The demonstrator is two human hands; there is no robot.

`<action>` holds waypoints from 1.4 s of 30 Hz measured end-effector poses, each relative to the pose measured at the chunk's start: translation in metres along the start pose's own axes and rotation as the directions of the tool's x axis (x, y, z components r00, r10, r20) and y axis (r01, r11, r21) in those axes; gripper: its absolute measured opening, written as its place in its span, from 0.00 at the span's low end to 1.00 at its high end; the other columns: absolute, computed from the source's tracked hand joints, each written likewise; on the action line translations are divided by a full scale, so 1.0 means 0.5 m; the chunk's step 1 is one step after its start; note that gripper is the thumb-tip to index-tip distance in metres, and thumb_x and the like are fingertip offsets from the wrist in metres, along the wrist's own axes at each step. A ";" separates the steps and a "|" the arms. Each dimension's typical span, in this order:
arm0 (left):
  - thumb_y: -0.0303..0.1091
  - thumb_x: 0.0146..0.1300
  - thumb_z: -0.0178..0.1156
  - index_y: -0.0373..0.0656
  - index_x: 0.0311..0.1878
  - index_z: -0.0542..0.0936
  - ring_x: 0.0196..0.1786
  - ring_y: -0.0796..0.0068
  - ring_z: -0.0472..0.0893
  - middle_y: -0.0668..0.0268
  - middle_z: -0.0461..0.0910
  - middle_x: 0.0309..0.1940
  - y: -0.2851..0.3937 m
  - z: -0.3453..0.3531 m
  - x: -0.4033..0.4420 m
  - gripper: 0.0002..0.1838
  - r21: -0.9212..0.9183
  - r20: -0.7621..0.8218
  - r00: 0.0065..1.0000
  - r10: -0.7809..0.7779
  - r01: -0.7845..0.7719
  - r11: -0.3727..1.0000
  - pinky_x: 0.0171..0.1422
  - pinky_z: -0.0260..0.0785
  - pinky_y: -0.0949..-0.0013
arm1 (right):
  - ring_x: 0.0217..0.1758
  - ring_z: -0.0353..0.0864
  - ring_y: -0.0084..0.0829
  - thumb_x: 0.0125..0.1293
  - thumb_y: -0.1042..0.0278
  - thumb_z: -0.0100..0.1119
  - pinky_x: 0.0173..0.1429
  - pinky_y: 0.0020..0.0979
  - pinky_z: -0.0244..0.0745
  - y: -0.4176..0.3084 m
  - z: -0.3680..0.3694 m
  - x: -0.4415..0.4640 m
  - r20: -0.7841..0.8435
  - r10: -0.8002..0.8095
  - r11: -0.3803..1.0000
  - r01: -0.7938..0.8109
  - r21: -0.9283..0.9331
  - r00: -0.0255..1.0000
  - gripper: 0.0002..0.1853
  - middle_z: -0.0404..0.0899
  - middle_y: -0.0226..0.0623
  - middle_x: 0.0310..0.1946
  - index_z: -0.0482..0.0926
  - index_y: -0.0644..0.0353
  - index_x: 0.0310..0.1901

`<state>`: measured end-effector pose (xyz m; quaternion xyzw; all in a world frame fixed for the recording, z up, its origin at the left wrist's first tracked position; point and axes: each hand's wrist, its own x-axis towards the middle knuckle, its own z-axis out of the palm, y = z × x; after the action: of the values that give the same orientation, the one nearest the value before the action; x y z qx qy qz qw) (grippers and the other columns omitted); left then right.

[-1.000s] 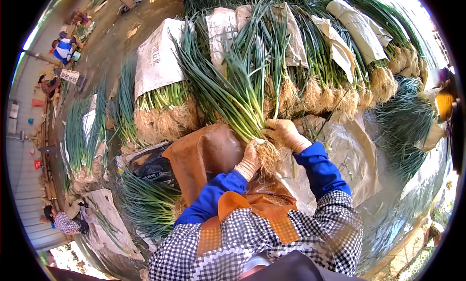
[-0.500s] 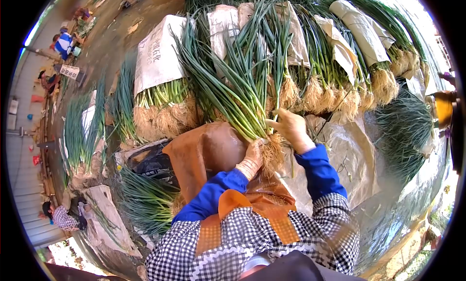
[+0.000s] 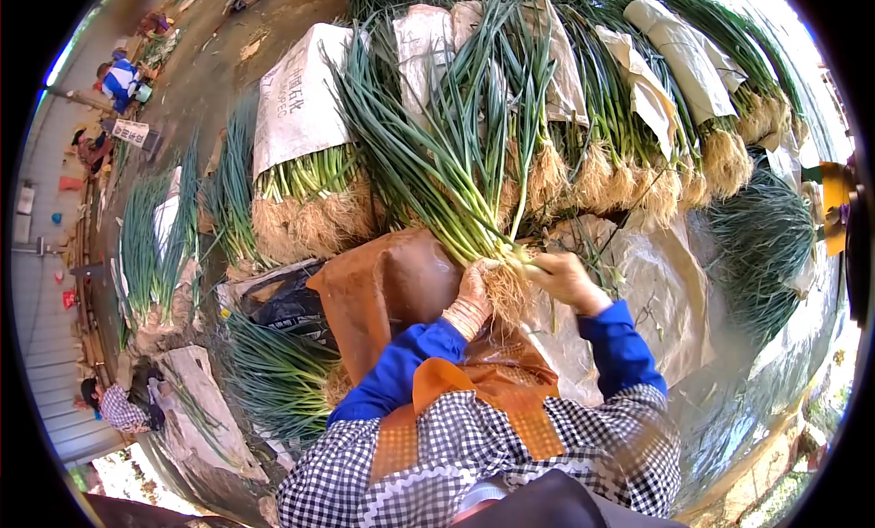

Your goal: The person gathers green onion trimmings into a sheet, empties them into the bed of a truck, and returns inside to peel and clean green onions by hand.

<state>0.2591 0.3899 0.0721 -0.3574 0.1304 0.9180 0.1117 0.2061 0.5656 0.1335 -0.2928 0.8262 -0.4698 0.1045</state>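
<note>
A bunch of green onions leans across my lap, leaves up and away, pale stalk bases and tan roots towards me. My left hand is closed around the bunch from the left, just above its roots. At the right side of the stalk bases, my right hand is closed, its fingertips pinched together by the white ends. Whatever lies in that pinch is too small or hidden to name. An orange-brown apron covers my knees beneath the bunch.
Bundles of green onions wrapped in white sacking line the ground ahead. Loose green onions lie at left, and another pile at right. Plastic sheeting spreads beside my right arm. Other people sit at far left.
My right hand has moved down and to the right, from up on the stalks to beside their bases. My left hand keeps its hold on the bunch.
</note>
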 end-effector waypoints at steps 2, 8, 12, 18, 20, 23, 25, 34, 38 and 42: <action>0.26 0.49 0.51 0.33 0.40 0.75 0.37 0.63 0.79 0.56 0.78 0.36 0.009 0.020 -0.020 0.14 0.025 0.054 0.997 0.051 -0.052 0.998 0.45 0.75 0.62 | 0.20 0.69 0.19 0.61 0.65 0.55 0.22 0.27 0.65 -0.032 -0.086 -0.053 -0.002 0.421 0.842 -0.390 0.373 0.907 0.08 0.74 0.27 0.17 0.76 0.58 0.27; 0.25 0.46 0.50 0.30 0.47 0.73 0.42 0.59 0.78 0.53 0.77 0.41 -0.003 -0.014 0.006 0.21 -0.029 0.093 0.995 0.038 -0.035 0.999 0.50 0.73 0.60 | 0.32 0.81 0.38 0.56 0.48 0.55 0.35 0.35 0.73 0.255 -0.154 -0.154 -0.047 0.848 0.147 -0.320 -0.936 0.528 0.19 0.80 0.42 0.30 0.79 0.56 0.38; 0.27 0.48 0.50 0.32 0.44 0.74 0.37 0.61 0.79 0.55 0.78 0.35 0.007 -0.006 -0.002 0.17 0.036 0.140 0.990 -0.003 -0.002 0.999 0.46 0.75 0.59 | 0.35 0.78 0.32 0.61 0.57 0.55 0.41 0.33 0.73 0.083 -0.020 0.019 -0.127 0.483 0.852 -0.432 0.295 0.866 0.18 0.79 0.38 0.33 0.74 0.60 0.48; 0.28 0.50 0.52 0.39 0.33 0.75 0.30 0.66 0.77 0.62 0.77 0.27 -0.004 -0.005 0.009 0.07 0.105 -0.022 0.998 0.053 -0.051 0.993 0.38 0.74 0.65 | 0.33 0.78 0.43 0.57 0.33 0.44 0.39 0.39 0.71 -0.019 0.029 0.124 -0.056 0.387 0.901 -0.391 -0.187 0.920 0.31 0.78 0.45 0.25 0.78 0.58 0.33; 0.29 0.51 0.52 0.39 0.34 0.74 0.31 0.64 0.77 0.61 0.76 0.28 -0.015 -0.014 0.019 0.08 0.100 -0.053 0.998 0.028 -0.023 0.995 0.40 0.74 0.64 | 0.32 0.78 0.44 0.58 0.37 0.45 0.39 0.39 0.72 -0.045 0.020 0.134 0.189 0.349 0.878 -0.250 -0.407 0.918 0.28 0.78 0.45 0.25 0.79 0.57 0.29; 0.30 0.52 0.51 0.37 0.35 0.74 0.31 0.63 0.77 0.60 0.76 0.29 -0.018 -0.007 0.010 0.09 0.099 -0.049 0.997 0.059 -0.054 0.994 0.41 0.74 0.63 | 0.30 0.78 0.42 0.63 0.49 0.43 0.37 0.39 0.73 -0.030 0.023 0.113 0.344 0.159 0.947 -0.044 -0.319 0.925 0.22 0.78 0.45 0.26 0.79 0.57 0.28; 0.29 0.52 0.50 0.35 0.35 0.74 0.31 0.63 0.77 0.60 0.76 0.29 -0.018 -0.004 0.009 0.09 0.080 -0.065 0.996 0.059 -0.054 0.995 0.41 0.74 0.63 | 0.25 0.77 0.37 0.63 0.51 0.46 0.34 0.38 0.73 -0.071 -0.003 0.097 0.528 0.163 0.938 0.035 -0.345 0.833 0.21 0.79 0.43 0.24 0.79 0.60 0.27; 0.31 0.48 0.48 0.30 0.50 0.70 0.45 0.55 0.76 0.48 0.74 0.46 0.021 0.018 0.001 0.24 -0.092 0.281 0.956 -0.085 0.115 0.989 0.52 0.71 0.55 | 0.41 0.77 0.26 0.64 0.53 0.48 0.42 0.30 0.74 0.096 -0.050 -0.005 0.160 0.504 0.841 -0.441 -0.315 0.849 0.20 0.77 0.36 0.42 0.73 0.56 0.52; 0.33 0.49 0.49 0.29 0.50 0.70 0.44 0.55 0.76 0.48 0.75 0.45 0.026 -0.016 0.002 0.24 -0.024 0.194 0.977 -0.086 0.092 0.995 0.54 0.70 0.57 | 0.58 0.66 0.28 0.67 0.51 0.42 0.58 0.30 0.64 0.013 0.021 0.090 0.238 0.262 0.620 -0.352 0.701 0.935 0.26 0.65 0.37 0.59 0.61 0.58 0.62; 0.33 0.50 0.49 0.30 0.51 0.69 0.43 0.55 0.76 0.50 0.75 0.43 0.036 -0.007 -0.012 0.24 -0.140 0.271 0.962 -0.040 0.081 0.987 0.51 0.71 0.56 | 0.51 0.68 0.23 0.68 0.58 0.44 0.57 0.28 0.62 0.053 0.086 0.109 0.254 0.100 0.590 -0.263 0.764 0.962 0.18 0.72 0.30 0.47 0.70 0.60 0.53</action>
<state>0.2603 0.3714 0.0768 -0.2413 0.0339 0.9612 0.1292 0.1713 0.5133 0.0939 -0.1725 0.5456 -0.7434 0.3463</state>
